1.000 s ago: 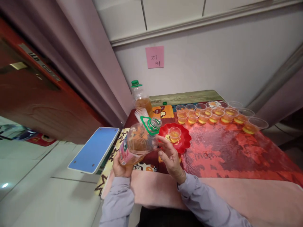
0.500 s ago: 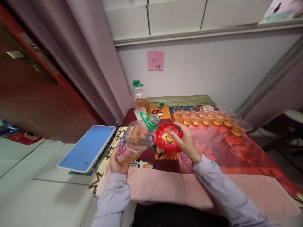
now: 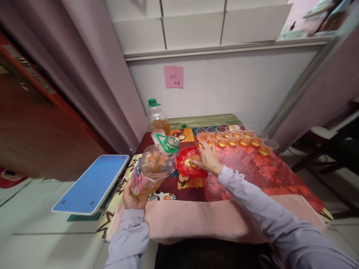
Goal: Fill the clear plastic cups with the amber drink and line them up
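Tilted toward the right, a large clear plastic bottle (image 3: 157,164) with a green neck ring and handle rests in my left hand (image 3: 134,197), which grips its lower end. Its mouth is uncapped, and amber liquid lies inside. Over a red scalloped dish (image 3: 183,171), my right hand (image 3: 209,158) pinches a clear plastic cup (image 3: 193,153) between thumb and fingers. The hand partly covers this cup. Just behind the right hand stand rows of clear cups (image 3: 235,138), several of them holding amber liquid.
A second bottle (image 3: 159,121), capped green, stands at the back left beside a stack of cups (image 3: 157,135). A green cap (image 3: 184,126) lies near the wall. Along the table's front edge runs a pink cloth (image 3: 196,220). A blue-topped stool (image 3: 92,185) stands at left.
The whole view has shifted, so the table things sit a little further left. Both hands stay by the bottle and the cup; the right hand's fingers have spread slightly.
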`<action>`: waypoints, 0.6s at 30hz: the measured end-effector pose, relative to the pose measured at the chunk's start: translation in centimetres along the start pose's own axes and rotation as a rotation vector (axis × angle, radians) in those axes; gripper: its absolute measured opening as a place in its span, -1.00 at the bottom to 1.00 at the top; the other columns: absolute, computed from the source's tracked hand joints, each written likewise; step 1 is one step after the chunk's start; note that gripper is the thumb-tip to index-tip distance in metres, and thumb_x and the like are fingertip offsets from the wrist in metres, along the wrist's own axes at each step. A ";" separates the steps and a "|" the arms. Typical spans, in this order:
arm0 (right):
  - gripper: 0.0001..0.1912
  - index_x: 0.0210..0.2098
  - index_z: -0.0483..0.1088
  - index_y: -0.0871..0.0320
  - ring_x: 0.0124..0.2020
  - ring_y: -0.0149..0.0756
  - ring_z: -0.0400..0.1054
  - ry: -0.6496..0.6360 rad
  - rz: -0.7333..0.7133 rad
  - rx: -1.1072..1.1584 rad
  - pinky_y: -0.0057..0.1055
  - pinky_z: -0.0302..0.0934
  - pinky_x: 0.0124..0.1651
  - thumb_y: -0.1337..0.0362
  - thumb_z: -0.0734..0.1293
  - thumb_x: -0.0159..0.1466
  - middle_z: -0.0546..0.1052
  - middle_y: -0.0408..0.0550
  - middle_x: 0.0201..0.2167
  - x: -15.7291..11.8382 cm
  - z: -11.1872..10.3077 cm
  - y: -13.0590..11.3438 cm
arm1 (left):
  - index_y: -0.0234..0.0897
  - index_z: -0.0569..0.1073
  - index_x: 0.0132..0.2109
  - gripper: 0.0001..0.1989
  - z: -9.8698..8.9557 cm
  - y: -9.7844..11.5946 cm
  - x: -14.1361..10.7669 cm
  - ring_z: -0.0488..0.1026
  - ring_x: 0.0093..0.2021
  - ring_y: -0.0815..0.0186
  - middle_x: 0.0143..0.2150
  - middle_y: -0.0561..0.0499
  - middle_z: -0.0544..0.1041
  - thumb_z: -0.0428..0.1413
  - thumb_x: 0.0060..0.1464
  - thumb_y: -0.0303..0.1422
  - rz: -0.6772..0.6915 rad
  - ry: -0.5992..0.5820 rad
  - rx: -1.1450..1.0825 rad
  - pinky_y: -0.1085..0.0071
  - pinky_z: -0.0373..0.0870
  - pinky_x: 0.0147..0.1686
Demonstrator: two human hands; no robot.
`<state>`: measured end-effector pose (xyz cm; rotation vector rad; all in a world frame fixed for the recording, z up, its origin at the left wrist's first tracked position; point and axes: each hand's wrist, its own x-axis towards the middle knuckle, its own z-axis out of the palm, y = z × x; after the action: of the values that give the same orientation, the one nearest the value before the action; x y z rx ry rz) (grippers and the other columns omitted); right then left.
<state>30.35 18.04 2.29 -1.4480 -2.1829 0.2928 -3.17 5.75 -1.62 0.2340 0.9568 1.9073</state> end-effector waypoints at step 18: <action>-0.31 -0.05 0.62 0.15 0.47 0.32 0.20 0.373 0.183 -0.064 0.38 -0.12 0.51 -0.35 0.44 0.24 0.39 0.37 0.42 -3.1 -9.6 12.6 | -0.10 0.60 -0.21 -0.86 1.6 0.6 -0.8 0.46 0.40 0.05 -0.04 0.02 0.76 0.17 0.22 -0.21 0.005 -0.008 0.023 0.04 0.37 0.39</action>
<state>46.32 19.54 4.00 -1.5956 -1.7808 0.0107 -2.33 5.82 0.00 0.2578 0.9736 1.8995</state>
